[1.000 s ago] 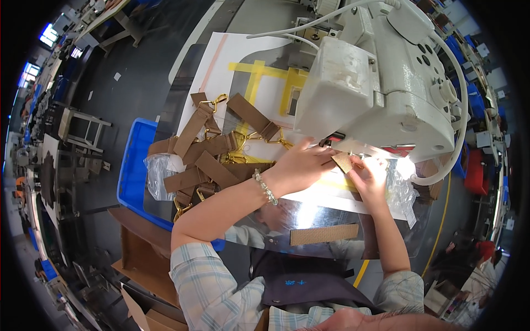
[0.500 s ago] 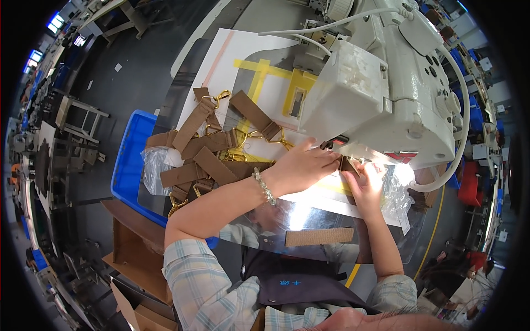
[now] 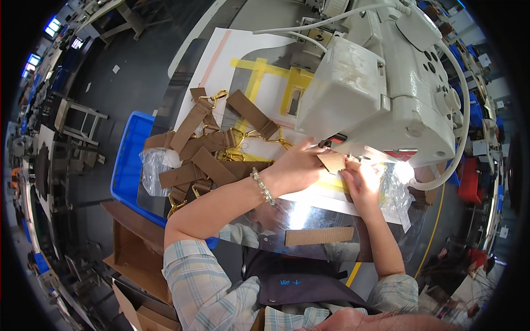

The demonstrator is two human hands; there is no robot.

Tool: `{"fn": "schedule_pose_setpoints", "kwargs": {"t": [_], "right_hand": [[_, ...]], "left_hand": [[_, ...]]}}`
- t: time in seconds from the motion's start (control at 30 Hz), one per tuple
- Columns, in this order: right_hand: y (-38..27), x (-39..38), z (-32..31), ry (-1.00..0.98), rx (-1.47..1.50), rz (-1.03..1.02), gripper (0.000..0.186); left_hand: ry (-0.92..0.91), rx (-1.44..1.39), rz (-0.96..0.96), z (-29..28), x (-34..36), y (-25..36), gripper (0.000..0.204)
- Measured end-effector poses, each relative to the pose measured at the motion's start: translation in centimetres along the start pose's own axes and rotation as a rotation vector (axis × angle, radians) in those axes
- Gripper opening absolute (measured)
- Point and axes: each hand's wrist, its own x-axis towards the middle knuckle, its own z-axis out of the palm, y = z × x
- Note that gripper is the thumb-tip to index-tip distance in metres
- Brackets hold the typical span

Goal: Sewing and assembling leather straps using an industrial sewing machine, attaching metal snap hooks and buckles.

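Below the head of a white sewing machine (image 3: 375, 99), I hold a short brown webbing strap (image 3: 332, 161) between my hands. My right hand (image 3: 363, 185) pinches the strap's right end under the bright lamp, where glare hides some fingertips. From the left, my left hand (image 3: 298, 168) reaches in with curled fingers at the strap's left edge; part of its grip is hidden. Left of my hands lies a pile of brown webbing straps (image 3: 215, 165) with gold snap hooks (image 3: 220, 97). Another flat webbing piece (image 3: 319, 236) rests near the table's front edge.
A blue bin (image 3: 128, 149) stands left of the table, with a clear plastic bag (image 3: 157, 171) beside the strap pile. More crumpled plastic (image 3: 396, 193) lies right of my right hand. Yellow tape (image 3: 256, 83) marks the white sheet. Cardboard boxes (image 3: 138, 254) sit lower left.
The strap between my hands has come leftward and turned, so its broad lighter face now shows. My right fingers have shifted slightly with it. The strap pile looks the same.
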Motion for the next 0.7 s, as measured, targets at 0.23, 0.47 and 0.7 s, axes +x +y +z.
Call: {"fn": "schedule_pose_setpoints", "kwargs": {"t": [0.23, 0.47, 0.7], "right_hand": [[0.4, 0.3, -0.1, -0.006, 0.033, -0.097, 0.023], [0.4, 0.1, -0.6, -0.056, 0.031, -0.147, 0.026], [0.5, -0.7, -0.4, -0.081, -0.047, -0.143, 0.026]], "left_hand": [[0.100, 0.072, 0.042, 0.3, 0.0, -0.1, 0.027], [0.132, 0.147, 0.032, 0.6, -0.3, -0.2, 0.021], [0.107, 0.182, 0.038, 0.1, -0.1, -0.1, 0.018]]}}
